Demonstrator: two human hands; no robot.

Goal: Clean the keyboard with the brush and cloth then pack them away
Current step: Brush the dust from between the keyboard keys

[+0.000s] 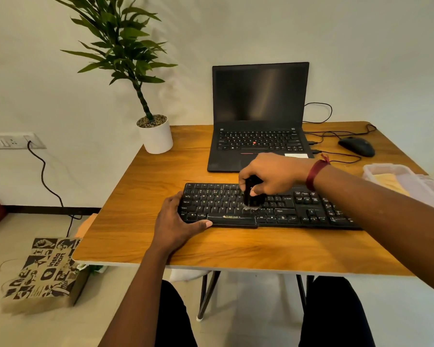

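Hands work at a black keyboard (268, 209) on the wooden tabletop (140, 196). Right hand (273, 175) grips a dark brush (251, 196), bristles touching the middle keys. Left hand (177, 221) curls round the keyboard's left end.

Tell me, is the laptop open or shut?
Open. The laptop has its lid standing up, its keys show, and the screen is dark.
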